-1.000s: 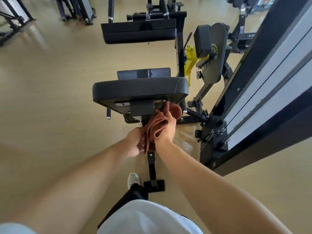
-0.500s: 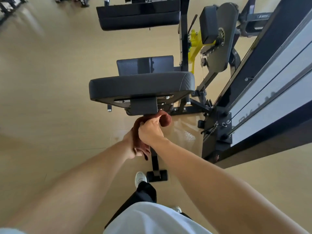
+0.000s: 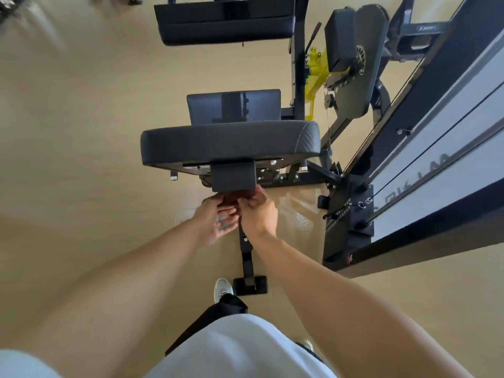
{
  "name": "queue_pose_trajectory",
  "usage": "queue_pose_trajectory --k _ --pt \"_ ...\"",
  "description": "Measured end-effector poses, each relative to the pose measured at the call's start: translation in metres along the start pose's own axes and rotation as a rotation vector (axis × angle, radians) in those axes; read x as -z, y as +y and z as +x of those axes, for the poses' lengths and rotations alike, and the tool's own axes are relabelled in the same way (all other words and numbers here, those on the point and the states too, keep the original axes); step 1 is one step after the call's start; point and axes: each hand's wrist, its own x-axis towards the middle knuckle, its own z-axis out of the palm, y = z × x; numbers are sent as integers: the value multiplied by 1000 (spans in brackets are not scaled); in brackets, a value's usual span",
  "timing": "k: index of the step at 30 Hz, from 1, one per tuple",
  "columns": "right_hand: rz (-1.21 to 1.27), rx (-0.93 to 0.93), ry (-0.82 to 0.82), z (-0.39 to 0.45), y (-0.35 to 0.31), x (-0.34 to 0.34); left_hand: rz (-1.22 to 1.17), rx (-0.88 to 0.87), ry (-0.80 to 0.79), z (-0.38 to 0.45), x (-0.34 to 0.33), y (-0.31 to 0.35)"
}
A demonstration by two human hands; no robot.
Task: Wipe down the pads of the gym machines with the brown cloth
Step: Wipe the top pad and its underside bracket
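Here the cloth (image 3: pixel 231 199) is bunched small, dark reddish-brown and mostly hidden between both hands, just under the black bracket (image 3: pixel 234 176) below the pad (image 3: pixel 229 144). The right hand (image 3: pixel 257 212) pinches it with curled fingers. The left hand (image 3: pixel 215 222) touches it; whether it grips, I cannot tell.

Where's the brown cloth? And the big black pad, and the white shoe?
brown cloth (image 3: pixel 230 200): head view, the one small patch that shows.
black pad (image 3: pixel 230 144): head view, middle of its near side.
white shoe (image 3: pixel 223 289): head view, middle of its top.
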Motion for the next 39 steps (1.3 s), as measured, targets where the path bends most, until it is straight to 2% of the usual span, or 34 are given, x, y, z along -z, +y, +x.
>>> queue_pose_trajectory --k 3,5,9,14,19,23,25,28,30,34,36,39 --pt "98 143 16 -19 4 25 9 -204 211 -18 -23 -8" --pt "146 213 32 -28 2 32 -69 -330 271 -31 -35 -12" --pt "232 203 -124 -53 -9 44 -280 -455 193 -54 -42 -23" --pt "231 111 -171 -54 -16 38 -487 -390 84 -61 -21 -19" --pt "170 -24 -217 -16 -24 16 -187 -371 21 -30 -1 -6" --pt "356 -120 -277 -1 -26 15 35 -389 41 -14 1 6" --pt "400 -116 -276 -1 -21 9 130 -397 39 -11 5 7" --pt "326 -50 -228 -11 -10 3 333 -529 25 -14 7 -5" --pt "262 -3 -190 -19 -4 4 351 -603 71 -27 -1 -15" --pt "250 94 -134 -49 -14 37 236 -711 282 -62 -25 -34" --pt "278 116 -122 -57 -13 51 229 -714 289 -79 -37 -43" --pt "328 117 -82 -62 -14 68 214 -665 182 -89 -58 -52"
